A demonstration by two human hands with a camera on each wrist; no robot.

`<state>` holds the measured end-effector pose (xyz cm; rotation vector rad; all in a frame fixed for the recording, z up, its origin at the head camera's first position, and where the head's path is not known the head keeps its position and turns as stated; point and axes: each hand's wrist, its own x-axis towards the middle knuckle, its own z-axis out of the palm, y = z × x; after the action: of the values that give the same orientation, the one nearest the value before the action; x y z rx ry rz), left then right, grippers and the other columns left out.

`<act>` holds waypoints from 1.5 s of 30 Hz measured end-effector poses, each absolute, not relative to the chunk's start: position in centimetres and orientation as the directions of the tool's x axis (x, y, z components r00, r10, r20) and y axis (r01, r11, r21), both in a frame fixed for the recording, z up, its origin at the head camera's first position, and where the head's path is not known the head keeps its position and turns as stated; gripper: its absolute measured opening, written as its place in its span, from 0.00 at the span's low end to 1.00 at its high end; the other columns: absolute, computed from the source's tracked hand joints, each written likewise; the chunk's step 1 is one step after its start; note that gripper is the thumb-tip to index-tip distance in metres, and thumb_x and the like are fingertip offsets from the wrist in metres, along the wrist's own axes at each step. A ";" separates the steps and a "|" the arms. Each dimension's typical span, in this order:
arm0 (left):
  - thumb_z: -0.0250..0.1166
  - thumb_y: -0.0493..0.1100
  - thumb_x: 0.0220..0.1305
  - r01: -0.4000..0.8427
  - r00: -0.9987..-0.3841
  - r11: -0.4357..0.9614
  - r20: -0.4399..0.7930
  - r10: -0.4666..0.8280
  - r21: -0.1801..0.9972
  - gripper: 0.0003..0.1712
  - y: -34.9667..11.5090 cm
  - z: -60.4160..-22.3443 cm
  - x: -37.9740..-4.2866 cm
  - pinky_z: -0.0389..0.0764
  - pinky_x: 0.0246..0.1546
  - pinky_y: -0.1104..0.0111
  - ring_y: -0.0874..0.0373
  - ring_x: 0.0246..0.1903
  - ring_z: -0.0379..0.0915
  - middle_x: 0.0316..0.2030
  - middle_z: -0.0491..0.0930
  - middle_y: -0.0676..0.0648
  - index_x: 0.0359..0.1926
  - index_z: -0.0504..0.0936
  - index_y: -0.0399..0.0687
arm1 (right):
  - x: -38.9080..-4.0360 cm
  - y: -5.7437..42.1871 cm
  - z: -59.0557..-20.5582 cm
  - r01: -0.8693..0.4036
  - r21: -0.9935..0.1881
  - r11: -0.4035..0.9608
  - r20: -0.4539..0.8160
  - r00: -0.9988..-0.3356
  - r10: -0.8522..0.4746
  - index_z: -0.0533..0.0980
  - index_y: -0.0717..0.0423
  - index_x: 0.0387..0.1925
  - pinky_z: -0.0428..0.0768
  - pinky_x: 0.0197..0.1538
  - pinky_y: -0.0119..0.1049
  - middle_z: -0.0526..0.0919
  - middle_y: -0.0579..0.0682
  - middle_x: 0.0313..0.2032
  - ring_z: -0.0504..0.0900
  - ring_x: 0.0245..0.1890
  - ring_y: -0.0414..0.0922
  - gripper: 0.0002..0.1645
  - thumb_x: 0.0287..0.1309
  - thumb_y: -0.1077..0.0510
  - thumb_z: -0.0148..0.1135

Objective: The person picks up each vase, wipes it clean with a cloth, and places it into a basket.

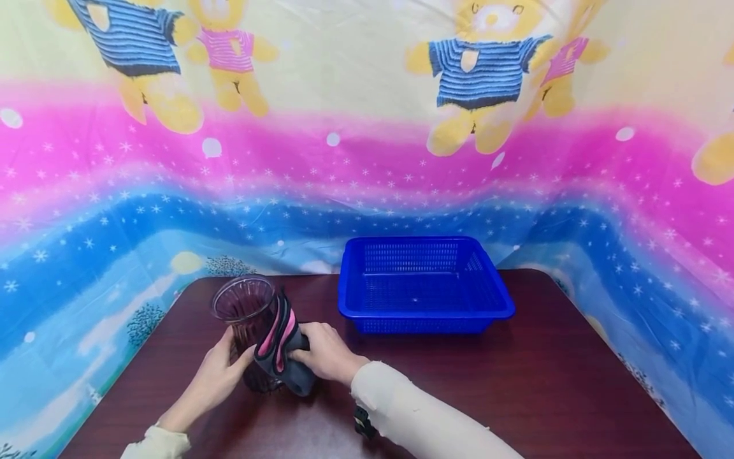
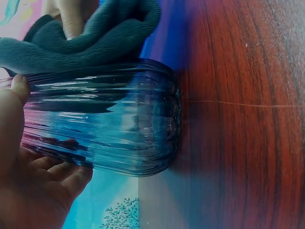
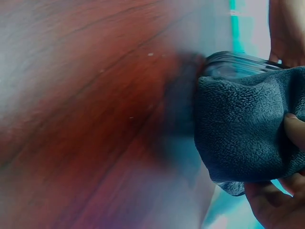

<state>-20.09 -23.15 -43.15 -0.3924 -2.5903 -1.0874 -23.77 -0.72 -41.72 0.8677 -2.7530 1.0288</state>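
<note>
- Fingers, left hand (image 1: 216,375): I see them curled round the vase (image 2: 119,121), its long axis near upright.
- Right hand (image 1: 329,350): pinches the cloth (image 3: 240,126) at the vase's right side.

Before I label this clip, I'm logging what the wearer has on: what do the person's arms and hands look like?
The left sleeve and right sleeve are pale off-white, with no printed pattern visible. The left hand and right hand are ungloved. A small black item with yellowish marks shows below the right cuff; I can't tell what it is.
</note>
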 end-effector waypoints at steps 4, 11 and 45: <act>0.60 0.46 0.74 0.337 -0.930 0.670 0.345 0.127 0.661 0.34 -23.1 -43.0 -20.2 0.77 0.59 0.44 0.32 0.63 0.73 0.63 0.73 0.24 0.72 0.60 0.33 | -23.9 -0.5 -42.4 -0.527 -0.563 0.637 0.236 -0.841 -0.487 0.83 0.48 0.37 0.72 0.32 0.25 0.84 0.39 0.28 0.75 0.28 0.33 0.09 0.57 0.51 0.73; 0.60 0.47 0.74 0.316 -0.941 0.665 0.313 0.129 0.677 0.38 -23.2 -42.8 -20.1 0.76 0.61 0.43 0.32 0.66 0.69 0.66 0.70 0.24 0.74 0.57 0.34 | -23.9 -0.3 -43.5 -0.520 -0.550 0.653 0.220 -0.845 -0.488 0.83 0.49 0.35 0.71 0.30 0.26 0.83 0.40 0.26 0.74 0.27 0.33 0.09 0.56 0.51 0.74; 0.59 0.49 0.75 0.290 -0.951 0.658 0.285 0.119 0.694 0.39 -23.2 -42.9 -20.0 0.75 0.61 0.44 0.32 0.67 0.67 0.67 0.68 0.24 0.75 0.55 0.34 | -24.3 -0.3 -43.9 -0.493 -0.604 0.626 0.185 -0.851 -0.492 0.83 0.48 0.36 0.69 0.28 0.26 0.79 0.37 0.24 0.71 0.24 0.34 0.06 0.57 0.55 0.74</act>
<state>-20.04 -23.15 -42.85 -0.3331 -2.6611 -1.1696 -24.27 -0.27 -43.88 0.8571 -2.8309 1.0522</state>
